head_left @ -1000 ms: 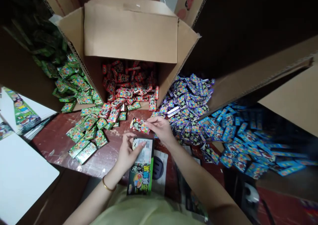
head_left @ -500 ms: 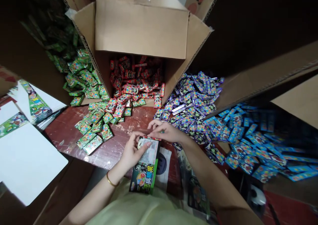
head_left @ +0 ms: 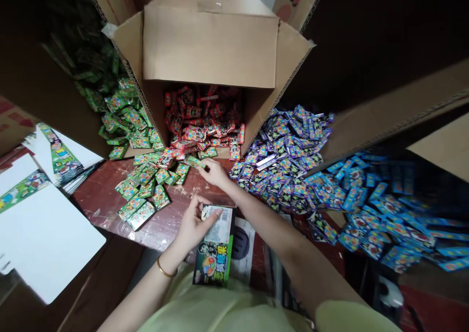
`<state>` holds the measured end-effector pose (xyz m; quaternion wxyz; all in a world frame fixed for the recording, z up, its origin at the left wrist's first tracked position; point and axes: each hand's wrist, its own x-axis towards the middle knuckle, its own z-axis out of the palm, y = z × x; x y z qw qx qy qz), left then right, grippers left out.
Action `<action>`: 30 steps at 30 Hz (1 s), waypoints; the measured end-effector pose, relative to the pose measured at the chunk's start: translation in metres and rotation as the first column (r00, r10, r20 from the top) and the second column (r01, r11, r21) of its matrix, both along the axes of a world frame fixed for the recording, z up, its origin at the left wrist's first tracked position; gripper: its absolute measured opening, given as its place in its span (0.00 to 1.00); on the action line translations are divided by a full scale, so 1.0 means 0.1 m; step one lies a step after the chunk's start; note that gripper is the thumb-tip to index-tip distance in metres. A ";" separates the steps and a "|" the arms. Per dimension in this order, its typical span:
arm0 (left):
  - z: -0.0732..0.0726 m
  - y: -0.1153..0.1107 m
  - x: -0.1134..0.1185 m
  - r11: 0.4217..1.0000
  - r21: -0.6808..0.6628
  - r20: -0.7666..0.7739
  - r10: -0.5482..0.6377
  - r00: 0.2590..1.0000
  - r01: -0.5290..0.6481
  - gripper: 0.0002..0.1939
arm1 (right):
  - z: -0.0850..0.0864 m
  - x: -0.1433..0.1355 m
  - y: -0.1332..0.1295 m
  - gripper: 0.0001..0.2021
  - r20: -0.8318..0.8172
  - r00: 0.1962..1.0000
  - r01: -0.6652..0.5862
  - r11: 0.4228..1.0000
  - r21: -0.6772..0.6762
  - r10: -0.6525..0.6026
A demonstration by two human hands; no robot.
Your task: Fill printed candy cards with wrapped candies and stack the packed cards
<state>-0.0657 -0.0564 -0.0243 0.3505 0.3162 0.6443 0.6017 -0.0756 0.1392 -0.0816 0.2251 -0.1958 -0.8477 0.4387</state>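
My left hand (head_left: 199, 222) is closed round a black and green candy box (head_left: 214, 254) with colourful printing, its thumb lying on the side with a barcode. The box stands close against my body, its top end toward the table. My right hand (head_left: 213, 172) reaches forward beyond it, fingers pinching a small green candy packet (head_left: 194, 162). That packet is slightly blurred. Just left of it lie loose green packets (head_left: 146, 175), and red packets (head_left: 194, 134) spill out of the carton ahead.
An open cardboard carton (head_left: 210, 51) stands in front. Purple packets (head_left: 286, 146) and blue packets (head_left: 381, 205) lie in heaps to the right, before other cartons. White printed card sheets (head_left: 54, 244) lie at the left on the dark red table (head_left: 98, 188).
My right hand has left the top end of the box, where a red packet showed, and moved forward to a green packet. My left hand keeps its hold on the box.
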 end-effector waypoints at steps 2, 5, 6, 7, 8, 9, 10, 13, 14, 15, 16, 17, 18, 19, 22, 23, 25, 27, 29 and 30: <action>-0.07 0.04 -0.01 1.000 -0.029 0.004 0.008 1.000 -0.008 0.17 | 0.07 0.28 0.10 0.11 -0.012 0.999 0.046 0.997 -0.056 -0.047; -0.17 0.12 -0.01 0.998 -0.059 0.001 -0.014 1.000 0.014 0.18 | 0.27 0.74 0.15 0.21 -0.080 0.994 0.061 0.972 -0.227 -0.081; -0.18 0.15 0.00 0.998 -0.063 -0.010 -0.024 1.000 0.023 0.18 | 0.35 0.88 0.12 0.24 -0.122 0.989 0.041 0.948 -0.317 -0.084; -0.19 0.18 0.02 0.998 -0.062 -0.025 -0.032 0.999 0.030 0.18 | 0.43 1.01 0.08 0.25 -0.163 0.983 0.013 0.914 -0.406 -0.087; -0.20 0.21 0.03 0.998 -0.057 -0.037 -0.041 0.998 0.038 0.18 | 0.50 1.11 0.02 0.24 -0.192 0.977 -0.007 0.878 -0.479 -0.097; -0.19 0.23 0.05 0.998 -0.045 -0.045 -0.049 0.998 0.047 0.18 | 0.56 1.21 -0.04 0.22 -0.201 0.973 -0.009 0.851 -0.526 -0.114; -0.18 0.24 0.07 0.998 -0.032 -0.052 -0.056 0.997 0.054 0.18 | 0.60 1.29 -0.10 0.20 -0.185 0.973 0.016 0.841 -0.540 -0.137; -0.13 0.24 0.13 0.999 -0.006 -0.071 -0.049 0.996 0.049 0.19 | 0.63 1.47 -0.21 0.15 -0.101 0.974 0.120 0.844 -0.522 -0.202; -0.12 0.23 0.14 0.999 -0.001 -0.060 -0.044 0.997 0.044 0.19 | 0.62 1.52 -0.22 0.14 -0.086 0.974 0.138 0.845 -0.516 -0.211; -0.11 0.21 0.16 0.999 0.005 -0.033 -0.046 0.998 0.047 0.21 | 0.61 1.57 -0.22 0.14 -0.078 0.975 0.137 0.846 -0.516 -0.206; -0.10 0.20 0.17 0.998 0.014 0.010 -0.059 0.998 0.058 0.22 | 0.60 1.61 -0.21 0.14 -0.077 0.979 0.124 0.847 -0.516 -0.190; -0.08 0.19 0.18 0.997 0.026 0.057 -0.078 0.995 0.076 0.25 | 0.60 1.65 -0.20 0.13 -0.078 0.983 0.101 0.852 -0.514 -0.164; -0.07 0.19 0.19 0.994 0.038 0.094 -0.101 0.990 0.098 0.29 | 0.61 1.67 -0.19 0.13 -0.076 0.988 0.076 0.858 -0.508 -0.132; -0.05 0.18 0.19 0.991 0.051 0.108 -0.125 0.986 0.120 0.32 | 0.63 1.69 -0.18 0.13 -0.072 0.993 0.049 0.863 -0.503 -0.098; 0.00 0.18 0.17 0.984 0.082 0.035 -0.163 0.986 0.160 0.34 | 0.69 1.70 -0.24 0.12 -0.079 0.995 0.017 0.850 -0.527 -0.069; 0.01 0.18 0.16 0.981 0.088 0.014 -0.173 0.985 0.171 0.32 | 0.70 1.70 -0.28 0.12 -0.084 0.993 0.019 0.836 -0.548 -0.078; 0.02 0.16 0.14 0.980 0.085 0.003 -0.180 0.984 0.179 0.25 | 0.69 1.70 -0.38 0.12 -0.094 0.991 0.019 0.811 -0.584 -0.091; 0.01 0.14 0.12 0.983 0.066 0.000 -0.169 0.986 0.169 0.20 | 0.64 1.70 -0.50 0.12 -0.111 0.989 0.016 0.803 -0.596 -0.102; -0.01 0.11 0.11 0.987 0.049 -0.025 -0.153 0.988 0.154 0.17 | 0.58 1.71 -0.60 0.14 -0.131 0.983 0.026 0.809 -0.587 -0.127; -0.02 0.11 0.11 0.988 0.044 -0.039 -0.149 0.988 0.151 0.16 | 0.56 1.71 -0.64 0.14 -0.136 0.981 0.036 0.815 -0.579 -0.140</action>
